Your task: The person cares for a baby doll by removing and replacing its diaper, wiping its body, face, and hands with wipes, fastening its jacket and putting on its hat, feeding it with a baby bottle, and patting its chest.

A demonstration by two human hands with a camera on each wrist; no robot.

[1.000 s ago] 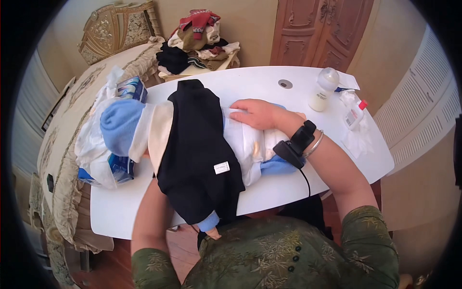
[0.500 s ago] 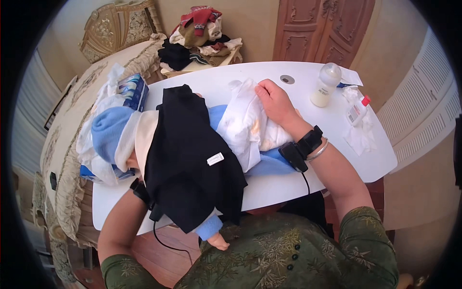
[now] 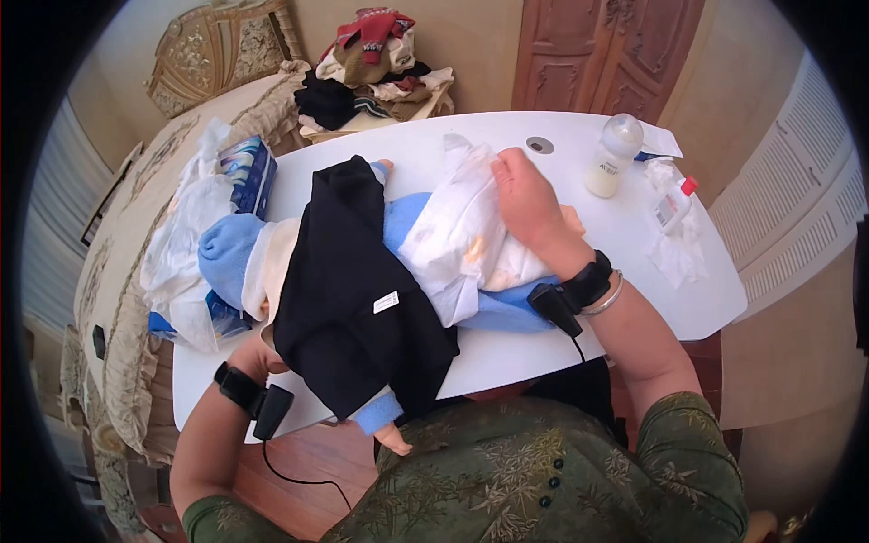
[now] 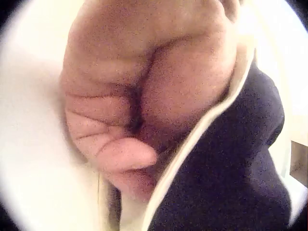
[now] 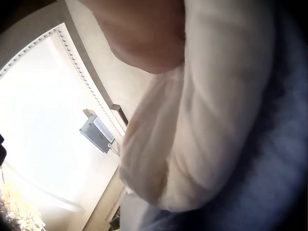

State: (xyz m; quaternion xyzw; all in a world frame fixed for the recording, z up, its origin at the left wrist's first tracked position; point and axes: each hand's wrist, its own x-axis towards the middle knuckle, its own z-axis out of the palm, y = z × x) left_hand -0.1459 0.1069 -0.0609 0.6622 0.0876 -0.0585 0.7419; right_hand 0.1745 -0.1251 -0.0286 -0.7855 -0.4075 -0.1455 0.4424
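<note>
A baby doll (image 3: 394, 441) in blue lies across the white table, its blue hat (image 3: 226, 258) toward the left. Over its upper body lies a black garment (image 3: 348, 271) with a cream collar and a white label. My left hand (image 3: 256, 353), partly hidden in the head view, is at the doll's neck. In the left wrist view its curled fingers (image 4: 126, 155) grip the garment's cream edge. My right hand (image 3: 534, 204) pinches the upper edge of a white diaper (image 3: 453, 244) with yellow print, spread over the doll's lower body. The right wrist view shows the diaper's padded folds close up.
At the back right stand a baby bottle (image 3: 613, 158) and a small bottle with a red cap (image 3: 674, 206) by crumpled tissue (image 3: 679, 258). A blue pack (image 3: 249, 172) with white wipes lies behind the doll's head. Folded clothes (image 3: 371, 72) sit on a stand beyond the table.
My right hand went from lying flat on the diaper to pinching its edge, which is now lifted. My left hand came out from under the garment to the doll's neck.
</note>
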